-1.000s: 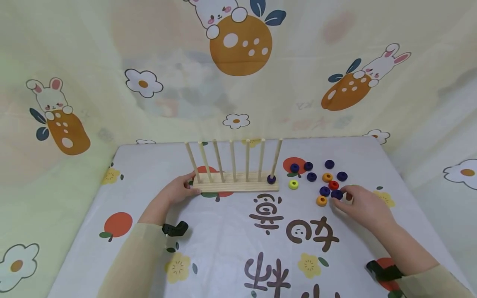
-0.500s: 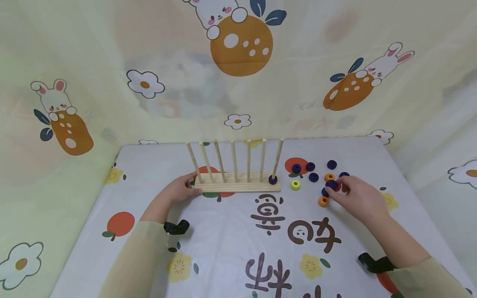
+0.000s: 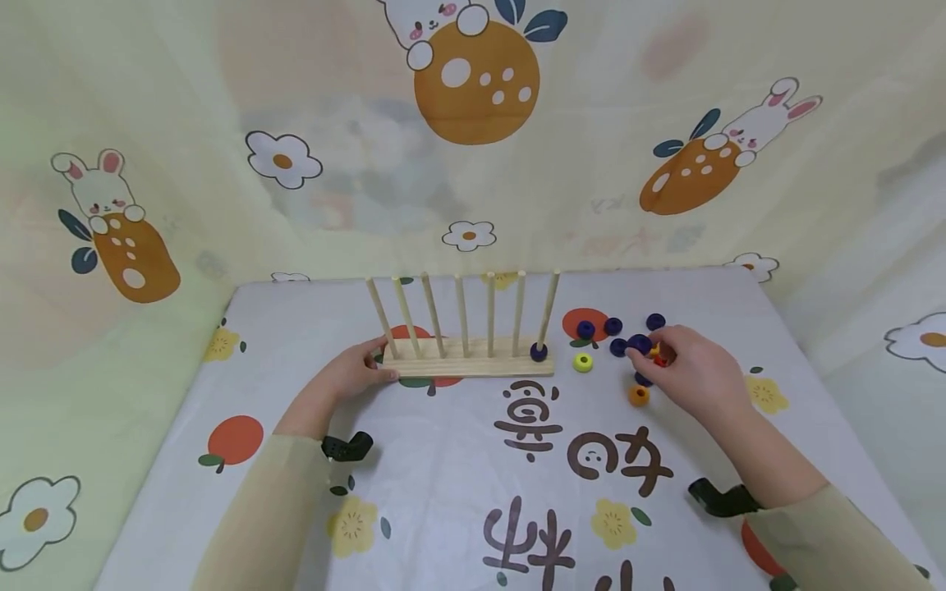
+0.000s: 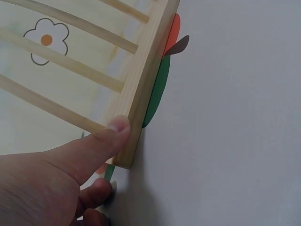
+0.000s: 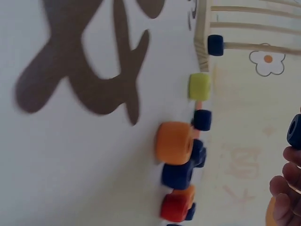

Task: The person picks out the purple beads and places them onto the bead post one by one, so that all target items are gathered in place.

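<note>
A wooden peg rack (image 3: 473,367) with a row of upright pegs stands on the table. One dark blue bead (image 3: 539,352) sits at the foot of its rightmost peg. My left hand (image 3: 347,382) grips the rack's left end; in the left wrist view its thumb (image 4: 101,146) presses on the base. My right hand (image 3: 695,373) pinches another dark blue bead (image 3: 639,345) above the loose beads to the right of the rack. That held bead (image 5: 295,133) shows at the right edge of the right wrist view, raised off the table.
Around the right hand lie several blue beads (image 3: 613,327), an orange bead (image 3: 639,396) and a red bead (image 5: 174,207), partly covered in the head view. A yellow-green bead (image 3: 583,362) lies nearest the rack. A patterned cloth (image 3: 414,509) covers the table; a printed curtain (image 3: 355,197) hangs behind.
My right hand has lifted the dark blue bead from the right side of the group and carried it left and away from me. My left hand stays on the rack.
</note>
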`<state>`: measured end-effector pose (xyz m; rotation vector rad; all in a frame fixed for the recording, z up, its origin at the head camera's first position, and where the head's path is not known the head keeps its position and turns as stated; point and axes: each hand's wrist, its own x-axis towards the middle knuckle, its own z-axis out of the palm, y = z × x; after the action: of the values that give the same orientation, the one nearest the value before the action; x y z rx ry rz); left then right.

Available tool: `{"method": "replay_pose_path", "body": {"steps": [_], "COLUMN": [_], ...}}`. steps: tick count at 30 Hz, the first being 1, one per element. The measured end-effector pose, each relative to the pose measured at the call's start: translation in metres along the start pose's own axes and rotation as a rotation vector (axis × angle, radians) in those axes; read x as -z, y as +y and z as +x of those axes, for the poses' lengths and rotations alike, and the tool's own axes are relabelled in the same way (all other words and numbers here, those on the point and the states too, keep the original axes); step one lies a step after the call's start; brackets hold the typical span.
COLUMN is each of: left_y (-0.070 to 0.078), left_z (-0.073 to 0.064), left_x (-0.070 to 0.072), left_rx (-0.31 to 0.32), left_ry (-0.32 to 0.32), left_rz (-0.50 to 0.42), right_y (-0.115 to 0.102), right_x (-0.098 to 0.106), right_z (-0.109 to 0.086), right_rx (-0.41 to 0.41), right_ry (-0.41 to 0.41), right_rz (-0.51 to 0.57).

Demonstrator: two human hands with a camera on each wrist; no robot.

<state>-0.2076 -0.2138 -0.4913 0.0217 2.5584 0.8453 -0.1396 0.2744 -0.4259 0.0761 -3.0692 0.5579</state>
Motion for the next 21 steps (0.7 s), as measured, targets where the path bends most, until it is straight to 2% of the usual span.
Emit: {"method": "replay_pose_path", "body": {"steps": [7, 16, 21], "left_y": [0.002, 0.002, 0.003], "left_z": [0.001, 0.001, -0.001], "left_x": [0.001, 0.002, 0.002], "left_rx": [0.013, 0.006, -0.003], "left_ry": [-0.002, -0.004, -0.006], "left_rz": [0.002, -0.003, -0.010], "right_y": [-0.015, -0.025, -0.031], "right_x": [0.005, 0.004, 0.005], "right_z": [0.006, 0.011, 0.013], "right_rx": [-0.004, 0.055, 0.068], "right_ry": [0.000, 0.073, 0.089], "right_rz": [0.015, 0.019, 0.025]}}
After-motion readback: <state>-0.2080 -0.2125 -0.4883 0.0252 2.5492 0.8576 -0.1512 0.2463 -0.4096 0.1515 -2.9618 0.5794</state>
